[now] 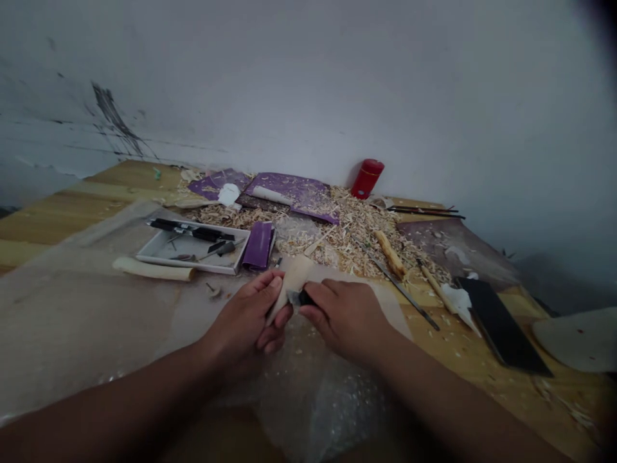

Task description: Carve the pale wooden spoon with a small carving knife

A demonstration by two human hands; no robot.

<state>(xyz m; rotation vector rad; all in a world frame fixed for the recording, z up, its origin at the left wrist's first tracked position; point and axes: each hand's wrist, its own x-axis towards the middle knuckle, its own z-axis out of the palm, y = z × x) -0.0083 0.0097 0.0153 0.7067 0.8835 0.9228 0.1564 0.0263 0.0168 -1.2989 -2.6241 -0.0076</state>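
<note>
Carefully, a person grips a pale wooden piece (297,273) in the left hand (263,308), thumb and fingers closed around its narrower lower end while the broader end points away toward the wall (299,90). The right hand (344,315) is wrapped around a small black-handled tool (305,298), its grey blade against the side of the wood; most of the handle is hidden by the fist. The piece is held above a translucent plastic sheet (120,321) spread over the near part of a wooden tabletop (96,193). Beyond the hands, curled wood shavings (357,225) lie heaped toward the wall, where a red cylinder (367,178) stands tilted. To the left, a white tray (216,267) holds dark-handled tools (193,229), with a purple packet (259,245) just beside it and a pale wooden length (154,269) along its near edge. On the right, a slim metal file (409,299) lies near a rough yellowish stick (390,254), and a flat black slab (504,321) rests farther out.
</note>
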